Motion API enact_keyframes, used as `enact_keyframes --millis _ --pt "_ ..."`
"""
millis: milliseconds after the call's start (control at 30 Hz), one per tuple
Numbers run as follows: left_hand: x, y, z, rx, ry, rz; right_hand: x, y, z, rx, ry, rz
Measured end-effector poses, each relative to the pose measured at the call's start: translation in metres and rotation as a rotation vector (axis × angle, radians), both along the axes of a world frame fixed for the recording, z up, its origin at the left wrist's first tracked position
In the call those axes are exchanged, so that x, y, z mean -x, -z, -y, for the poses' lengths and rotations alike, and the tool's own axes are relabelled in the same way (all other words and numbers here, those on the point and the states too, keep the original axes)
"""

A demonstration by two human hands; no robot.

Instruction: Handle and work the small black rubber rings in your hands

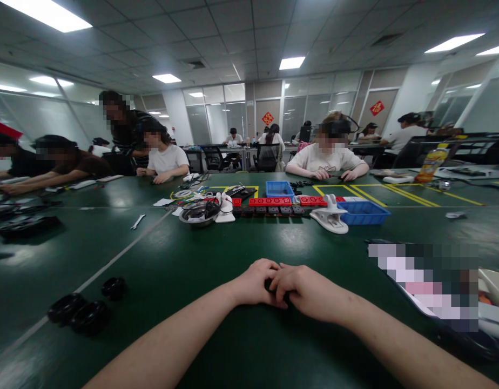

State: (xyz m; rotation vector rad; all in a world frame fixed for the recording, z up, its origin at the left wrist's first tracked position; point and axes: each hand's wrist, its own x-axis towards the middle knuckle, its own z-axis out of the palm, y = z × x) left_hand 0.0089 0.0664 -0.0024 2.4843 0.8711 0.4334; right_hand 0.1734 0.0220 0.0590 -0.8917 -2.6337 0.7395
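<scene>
Both of my hands meet over the green table (217,248), near the middle of the view. My left hand (260,282) has its fingers curled round a small black object (269,283), which is mostly hidden. My right hand (296,286) overlaps it from the right, its fingers bent down onto the same dark object. What exactly the object is cannot be made out. Three black ring-shaped coils (114,288) lie on the table to the left of my forearms.
Ahead stand a blue tray (365,213), a white clamp-like stand (330,216), red power strips (269,201) and a metal bowl (199,214) with cables. A wrench (137,221) lies left. People sit across the table.
</scene>
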Motion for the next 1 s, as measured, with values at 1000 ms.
enact_keyframes --millis 1000 --pt "-0.01 -0.004 0.016 -0.165 -0.158 -0.052 0.005 0.001 0.002 -0.085 0.429 0.229"
